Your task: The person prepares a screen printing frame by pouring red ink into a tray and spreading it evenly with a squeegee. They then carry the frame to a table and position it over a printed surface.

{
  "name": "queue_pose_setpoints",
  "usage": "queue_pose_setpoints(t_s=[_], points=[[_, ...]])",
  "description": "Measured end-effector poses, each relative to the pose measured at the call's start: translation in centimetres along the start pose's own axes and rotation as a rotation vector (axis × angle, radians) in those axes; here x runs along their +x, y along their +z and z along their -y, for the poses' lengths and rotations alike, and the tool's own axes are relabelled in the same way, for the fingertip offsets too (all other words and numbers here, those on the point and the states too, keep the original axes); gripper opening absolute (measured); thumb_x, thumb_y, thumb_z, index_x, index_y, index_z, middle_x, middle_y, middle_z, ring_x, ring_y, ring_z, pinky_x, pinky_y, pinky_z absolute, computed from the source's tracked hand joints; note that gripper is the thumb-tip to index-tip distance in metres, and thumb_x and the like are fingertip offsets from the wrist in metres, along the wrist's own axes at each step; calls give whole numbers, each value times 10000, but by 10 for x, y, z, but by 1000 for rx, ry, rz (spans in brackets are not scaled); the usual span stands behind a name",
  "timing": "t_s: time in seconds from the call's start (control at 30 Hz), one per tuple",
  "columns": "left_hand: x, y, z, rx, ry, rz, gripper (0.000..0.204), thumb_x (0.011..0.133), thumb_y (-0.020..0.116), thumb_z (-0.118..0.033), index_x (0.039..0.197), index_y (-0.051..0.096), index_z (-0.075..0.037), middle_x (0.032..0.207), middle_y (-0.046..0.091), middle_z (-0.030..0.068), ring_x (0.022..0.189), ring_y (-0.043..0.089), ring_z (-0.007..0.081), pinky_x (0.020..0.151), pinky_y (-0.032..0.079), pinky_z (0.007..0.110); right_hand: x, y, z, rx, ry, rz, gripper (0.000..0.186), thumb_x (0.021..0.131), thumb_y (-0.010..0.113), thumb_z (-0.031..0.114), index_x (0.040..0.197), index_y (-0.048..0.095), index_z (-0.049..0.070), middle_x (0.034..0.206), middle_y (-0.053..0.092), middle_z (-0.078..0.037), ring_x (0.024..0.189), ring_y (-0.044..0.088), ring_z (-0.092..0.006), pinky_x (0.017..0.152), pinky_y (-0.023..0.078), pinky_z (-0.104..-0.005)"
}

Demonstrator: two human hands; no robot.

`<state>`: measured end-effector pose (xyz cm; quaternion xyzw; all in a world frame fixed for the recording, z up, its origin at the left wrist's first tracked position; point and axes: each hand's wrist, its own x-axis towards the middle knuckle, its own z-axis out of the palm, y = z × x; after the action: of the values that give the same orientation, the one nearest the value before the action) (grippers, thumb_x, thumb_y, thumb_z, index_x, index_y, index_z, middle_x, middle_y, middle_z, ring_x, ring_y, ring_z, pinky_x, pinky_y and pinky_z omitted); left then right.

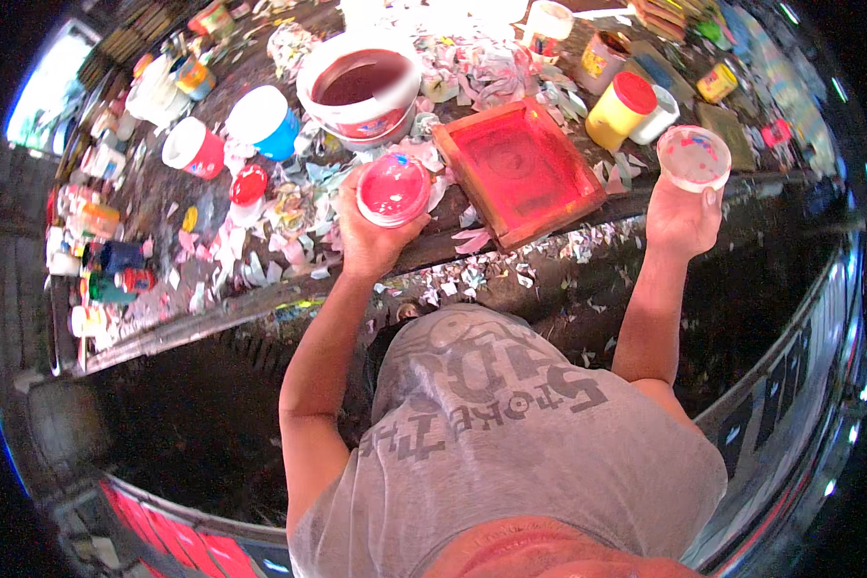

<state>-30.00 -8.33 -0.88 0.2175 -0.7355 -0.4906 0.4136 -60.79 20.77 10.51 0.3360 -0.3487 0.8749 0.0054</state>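
My left hand (374,236) is wrapped round a small round tub of glossy red paint (395,189), tilted so its contents face up toward me; a blue spot shows near its far rim. Off to the right, my right hand (682,220) grips a round whitish lid (694,157) with red and blue smears on its face, held up at the table's front edge. Between the two hands lies a wood-framed printing screen (520,171) stained red. Just beyond my left hand stands a large white bucket (361,91) with dark red contents.
Paper scraps and paint-stained bits litter the dark table (188,294). Left of the bucket stand a blue-and-white tub (265,123), a pink-and-white tub (195,148) and a red-capped jar (249,185). A yellow jar with a red lid (621,110) sits beyond the screen. Several small containers line the left edge.
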Motion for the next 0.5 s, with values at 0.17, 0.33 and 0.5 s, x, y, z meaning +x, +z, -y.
queue_pose_setpoints(t_s=[0.17, 0.33, 0.5], points=[[6, 8, 46, -46, 13, 85, 1226, 642, 1082, -136, 1610, 343, 10, 1507, 541, 176, 1451, 550, 301, 1257, 442, 463, -49, 17, 33, -181, -36, -101, 885, 938, 783, 328, 1654, 420, -44, 1597, 559, -231, 1500, 542, -403, 1297, 397, -579], [38, -38, 62, 108, 72, 500, 1407, 598, 1087, -200, 1731, 280, 10, 1602, 530, 214, 1513, 519, 378, 1298, 391, 480, -74, 28, 58, -299, -23, -107, 910, 929, 800, 339, 1659, 416, -45, 1610, 547, -225, 1485, 555, -407, 1287, 410, -583], [63, -26, 51, -208, -121, 610, 1237, 554, 1106, -237, 1603, 483, -33, 1528, 628, 157, 1444, 608, 312, 1255, 459, 439, -74, 27, 64, -284, -46, -124, 919, 931, 802, 346, 1664, 411, -46, 1603, 554, -224, 1484, 558, -407, 1283, 415, -586]])
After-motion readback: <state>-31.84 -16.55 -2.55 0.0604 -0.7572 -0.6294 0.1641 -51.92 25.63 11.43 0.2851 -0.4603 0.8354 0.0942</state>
